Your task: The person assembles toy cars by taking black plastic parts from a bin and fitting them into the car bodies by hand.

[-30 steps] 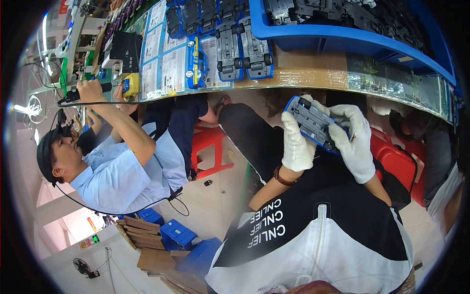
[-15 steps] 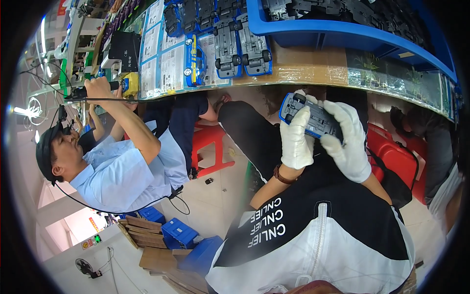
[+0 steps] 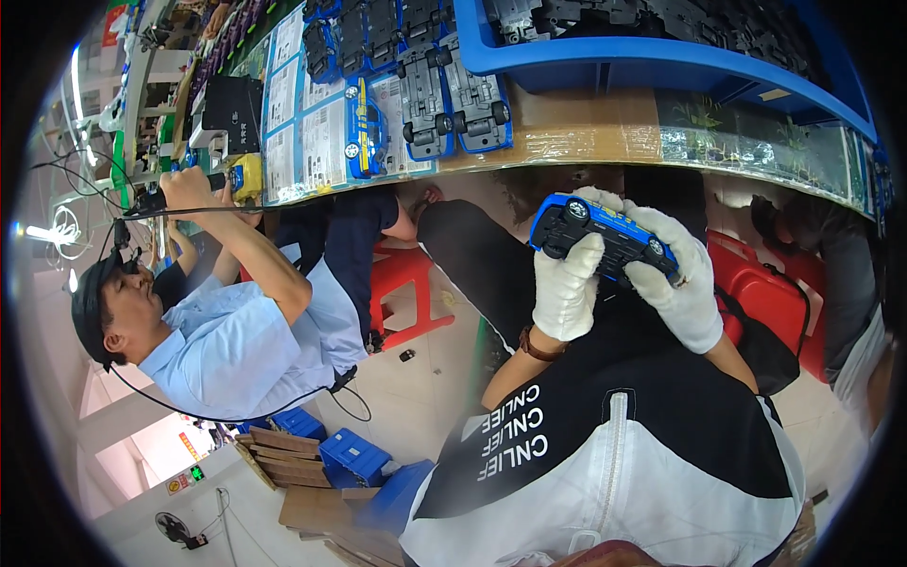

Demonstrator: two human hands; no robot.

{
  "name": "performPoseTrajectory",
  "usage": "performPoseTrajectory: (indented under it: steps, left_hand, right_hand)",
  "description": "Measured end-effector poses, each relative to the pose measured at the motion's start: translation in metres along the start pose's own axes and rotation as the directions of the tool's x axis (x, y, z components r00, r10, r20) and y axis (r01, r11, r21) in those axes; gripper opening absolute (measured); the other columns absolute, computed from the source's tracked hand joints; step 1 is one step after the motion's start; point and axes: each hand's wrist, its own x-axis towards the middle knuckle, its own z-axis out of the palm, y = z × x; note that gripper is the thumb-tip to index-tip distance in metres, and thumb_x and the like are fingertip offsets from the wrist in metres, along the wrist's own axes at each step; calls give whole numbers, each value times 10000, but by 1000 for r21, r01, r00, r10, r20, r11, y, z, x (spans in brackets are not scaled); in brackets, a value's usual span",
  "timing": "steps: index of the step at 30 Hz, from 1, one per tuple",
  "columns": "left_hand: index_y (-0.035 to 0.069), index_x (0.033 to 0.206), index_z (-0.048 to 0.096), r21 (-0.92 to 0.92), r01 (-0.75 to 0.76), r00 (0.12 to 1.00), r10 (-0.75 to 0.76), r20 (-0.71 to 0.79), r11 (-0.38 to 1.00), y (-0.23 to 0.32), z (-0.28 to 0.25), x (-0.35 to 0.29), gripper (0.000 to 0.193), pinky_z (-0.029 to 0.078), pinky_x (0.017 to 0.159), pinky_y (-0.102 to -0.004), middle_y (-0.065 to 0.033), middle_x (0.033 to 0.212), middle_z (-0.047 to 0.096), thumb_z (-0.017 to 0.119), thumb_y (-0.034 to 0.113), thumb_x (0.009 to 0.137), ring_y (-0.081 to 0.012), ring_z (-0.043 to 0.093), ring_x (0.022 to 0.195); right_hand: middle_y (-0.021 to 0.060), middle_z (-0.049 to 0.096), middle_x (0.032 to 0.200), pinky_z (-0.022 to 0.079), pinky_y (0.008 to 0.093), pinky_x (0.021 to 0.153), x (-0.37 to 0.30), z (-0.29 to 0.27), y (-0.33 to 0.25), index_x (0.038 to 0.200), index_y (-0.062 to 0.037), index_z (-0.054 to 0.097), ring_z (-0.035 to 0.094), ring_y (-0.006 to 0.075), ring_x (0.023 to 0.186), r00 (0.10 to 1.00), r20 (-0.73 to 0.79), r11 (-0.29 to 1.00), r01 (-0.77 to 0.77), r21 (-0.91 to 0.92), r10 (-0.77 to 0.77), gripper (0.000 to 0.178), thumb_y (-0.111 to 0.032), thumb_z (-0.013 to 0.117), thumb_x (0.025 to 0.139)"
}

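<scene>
Both of my hands wear white gloves and grip one blue toy car [image 3: 605,238] above my lap. The car is tilted, so its blue side with wheels and part of its black underside face me. My left hand [image 3: 567,288] is closed on the rear or front end at the left; which end it is, I cannot tell. Around the other end my right hand [image 3: 682,283] is closed, its thumb against the underside. Some fingers of both hands are hidden behind the car.
On the table [image 3: 567,142] ahead, several blue toy cars [image 3: 427,104] lie upside down, and one blue and yellow toy car [image 3: 363,130] rests on its side. A blue bin [image 3: 624,59] holds black chassis parts. At left, a co-worker [image 3: 227,321] uses a power tool.
The toy car has been turned in my hands: its underside faced me before, and now its blue side shows as well. My grip on both ends stays.
</scene>
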Motion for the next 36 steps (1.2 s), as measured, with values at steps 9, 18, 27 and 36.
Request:
performPoseTrajectory:
  steps: [9, 18, 27, 36]
  left_hand:
    - [86, 1259, 462, -198, -8, 997, -7, -75, 980, -16, -6, 6, 452, 472, 971, -398, -58, 1078, 583, 676, 151, 867, -234, 574, 1069]
    - [101, 1294, 436, -106, -12, 993, -1, -121, 994, -43, -20, 15, 926, 453, 962, -398, -63, 1148, 565, 501, 809, 701, -218, 555, 1065]
    - [95, 1159, 508, -110, -15, 989, -1, -145, 994, -55, -28, 16, 918, 480, 885, -372, -67, 1034, 599, 347, 885, 719, -217, 584, 927]
    - [72, 1120, 586, -25, 263, 927, -260, -269, 964, -81, -53, 12, 841, 511, 786, -285, -48, 943, 634, 249, 795, 853, -162, 608, 843]
  right_hand:
    - [119, 620, 1044, 485, 412, 762, 11, 3, -17, 1188, -96, 547, 600, 315, 916, 963, 2, 776, 219, -592, -271, 683, -245, 849, 594]
    - [126, 621, 1041, 467, 419, 770, 4, 11, 3, 1176, -69, 533, 585, 323, 891, 977, -54, 787, 133, -602, -207, 606, -221, 801, 653]
    - [122, 621, 1025, 459, 421, 780, -2, 6, 6, 1150, -57, 526, 588, 329, 895, 969, 22, 722, 197, -664, -245, 581, -231, 794, 665]
    - [157, 637, 889, 510, 410, 637, -18, 18, 25, 1118, -38, 492, 644, 329, 738, 998, 23, 720, 58, -692, -58, 642, -271, 808, 611]
